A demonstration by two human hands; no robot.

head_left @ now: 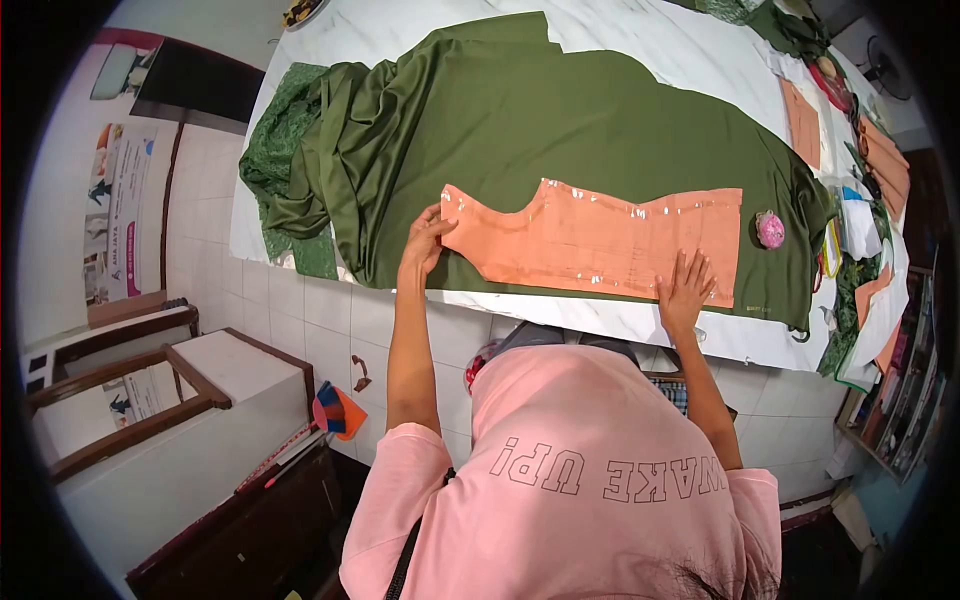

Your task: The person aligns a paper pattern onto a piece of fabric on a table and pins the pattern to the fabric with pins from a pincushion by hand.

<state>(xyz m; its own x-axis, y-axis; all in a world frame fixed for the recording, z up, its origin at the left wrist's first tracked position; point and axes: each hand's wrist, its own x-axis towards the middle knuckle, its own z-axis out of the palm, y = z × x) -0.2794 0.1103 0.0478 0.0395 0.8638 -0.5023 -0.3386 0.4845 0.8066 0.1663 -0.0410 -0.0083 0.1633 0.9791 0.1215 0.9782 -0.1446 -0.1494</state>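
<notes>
An orange paper pattern piece (610,240) with clear tape along its edges lies flat on dark green fabric (600,120). At its left end, my left hand (428,240) has its fingers at the curved corner, thumb and fingertips close together on the edge. My right hand (687,290) rests flat on the pattern's lower right part, fingers spread. Just right of the pattern sits a pink pincushion (769,230) on the fabric. The green fabric is bunched in folds on the left, beside green lace (285,130).
The white marbled table (700,35) has its near edge against my body. Orange pieces (801,122), green scraps and a white item (859,225) lie at its right end. A wooden-framed cabinet (240,370) stands at lower left, with a fan (885,68) at upper right.
</notes>
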